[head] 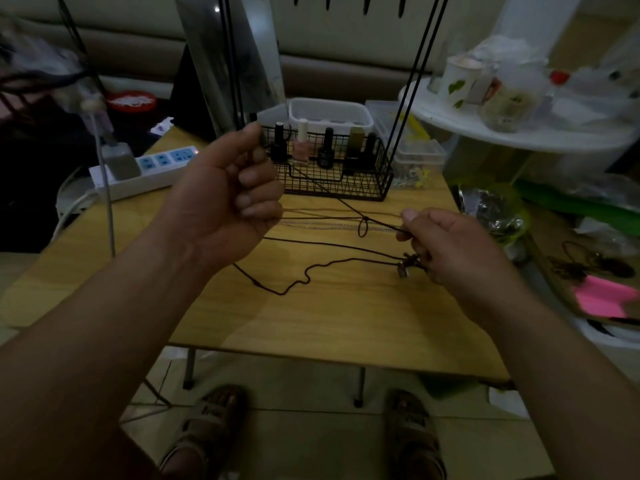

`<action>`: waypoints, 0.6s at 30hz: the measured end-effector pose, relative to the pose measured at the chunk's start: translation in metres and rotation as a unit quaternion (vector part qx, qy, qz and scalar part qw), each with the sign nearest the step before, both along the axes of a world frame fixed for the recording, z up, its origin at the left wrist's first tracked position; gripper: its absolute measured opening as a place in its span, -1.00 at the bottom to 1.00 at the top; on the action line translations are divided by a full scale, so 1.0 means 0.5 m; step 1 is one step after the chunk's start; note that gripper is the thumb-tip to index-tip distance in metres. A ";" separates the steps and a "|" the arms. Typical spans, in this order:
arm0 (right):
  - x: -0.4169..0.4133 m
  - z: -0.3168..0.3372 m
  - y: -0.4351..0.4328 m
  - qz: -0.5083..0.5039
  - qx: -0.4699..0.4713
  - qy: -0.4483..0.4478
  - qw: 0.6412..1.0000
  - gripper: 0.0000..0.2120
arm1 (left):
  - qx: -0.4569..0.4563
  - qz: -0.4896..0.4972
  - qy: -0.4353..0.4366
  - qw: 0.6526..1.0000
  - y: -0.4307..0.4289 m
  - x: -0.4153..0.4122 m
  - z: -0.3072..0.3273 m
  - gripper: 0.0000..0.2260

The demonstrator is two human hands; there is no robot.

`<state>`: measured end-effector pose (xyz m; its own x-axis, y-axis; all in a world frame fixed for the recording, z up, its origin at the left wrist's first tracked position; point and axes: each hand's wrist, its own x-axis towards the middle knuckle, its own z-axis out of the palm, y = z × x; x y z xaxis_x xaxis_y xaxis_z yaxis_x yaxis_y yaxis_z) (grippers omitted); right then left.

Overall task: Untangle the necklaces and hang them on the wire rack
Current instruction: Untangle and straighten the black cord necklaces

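Observation:
A dark cord necklace [332,244] stretches across the wooden table [311,317], with a small loop knot [362,227] near its middle. My left hand [228,188] is raised over the table's left side, fingers curled round one end of the cord. At the right, my right hand [450,247] pinches the other end, beside a small metal pendant [405,266]. A thin silver chain [325,224] lies flat between the hands. The wire rack's black uprights [408,84] rise behind, with hooks at the top edge.
A black wire basket [346,188] of nail polish bottles stands at the table's back. A white power strip [145,171] lies at the back left. Clear plastic boxes [415,150] sit behind the basket. More necklaces [585,265] and pink paper [606,299] lie at right.

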<state>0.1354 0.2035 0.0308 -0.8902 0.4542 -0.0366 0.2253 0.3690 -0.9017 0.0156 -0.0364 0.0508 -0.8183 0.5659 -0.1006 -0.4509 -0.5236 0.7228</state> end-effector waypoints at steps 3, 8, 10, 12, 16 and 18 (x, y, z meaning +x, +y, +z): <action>0.001 0.001 0.000 0.001 -0.001 -0.007 1.000 -0.62 | -0.042 0.018 0.027 0.999 -0.007 -0.009 -0.005 -0.76; 0.013 0.023 0.006 -0.015 0.036 -0.015 0.999 -0.65 | -0.336 0.097 0.257 0.901 -0.013 -0.008 0.002 -0.76; 0.019 0.029 0.016 -0.021 0.044 0.000 0.999 -0.66 | -0.427 0.133 0.334 0.830 -0.009 0.003 0.002 -0.77; 0.024 0.032 0.020 -0.018 0.055 0.003 0.998 -0.66 | -0.455 0.129 0.382 0.794 0.000 0.015 0.001 -0.78; 0.029 0.041 0.023 0.036 0.031 -0.002 0.999 -0.68 | -0.482 0.089 0.412 0.769 0.007 0.027 -0.002 -0.78; 0.034 0.053 0.021 0.077 -0.023 -0.004 0.997 -0.66 | -0.498 0.054 0.418 0.758 0.009 0.031 -0.005 -0.80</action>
